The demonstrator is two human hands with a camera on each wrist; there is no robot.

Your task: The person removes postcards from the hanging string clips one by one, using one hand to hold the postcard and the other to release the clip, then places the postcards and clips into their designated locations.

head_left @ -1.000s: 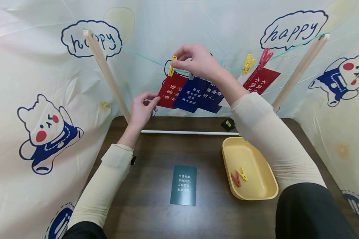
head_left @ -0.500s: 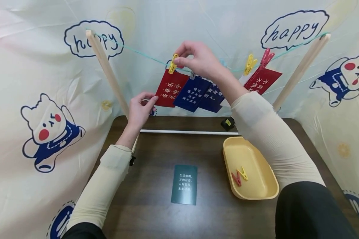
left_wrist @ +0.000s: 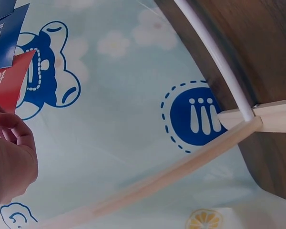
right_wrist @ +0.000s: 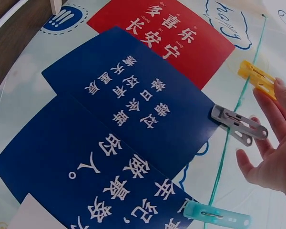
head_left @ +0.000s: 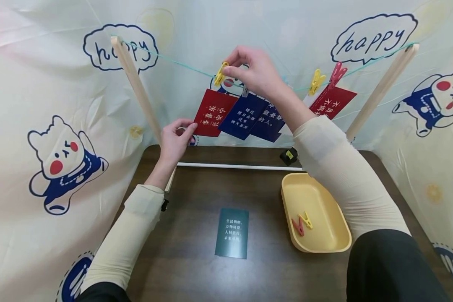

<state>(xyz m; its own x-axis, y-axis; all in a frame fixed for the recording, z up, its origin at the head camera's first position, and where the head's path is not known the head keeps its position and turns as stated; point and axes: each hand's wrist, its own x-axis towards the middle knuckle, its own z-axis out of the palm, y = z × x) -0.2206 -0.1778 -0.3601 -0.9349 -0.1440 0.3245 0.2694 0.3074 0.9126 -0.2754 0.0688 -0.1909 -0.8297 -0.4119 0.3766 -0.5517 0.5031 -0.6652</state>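
My left hand [head_left: 175, 140] pinches a red card [head_left: 214, 113] with white lettering by its lower left corner. My right hand [head_left: 254, 71] pinches a yellow clothespin [head_left: 221, 74] at the green string; in the right wrist view this clothespin [right_wrist: 257, 78] sits across the string, with a small gap between it and the red card [right_wrist: 167, 40]. Beside the red card, a dark blue card [head_left: 243, 116] hangs from a grey clothespin [right_wrist: 238, 125]. Another blue card [right_wrist: 81, 157] overlaps below it, near a light blue clothespin [right_wrist: 218, 214].
Wooden posts [head_left: 136, 88] hold the string. Farther right hang a yellow clothespin [head_left: 316, 82] and a red card [head_left: 334, 102] under a red clothespin [head_left: 337, 75]. On the table are a green card [head_left: 232, 233], a yellow tray [head_left: 324, 209] with two clothespins, and a black tape measure [head_left: 288, 156].
The yellow clothespin in my right hand has moved up, from over the red card's top edge to apart from it. The red card has shifted slightly left with my left hand.
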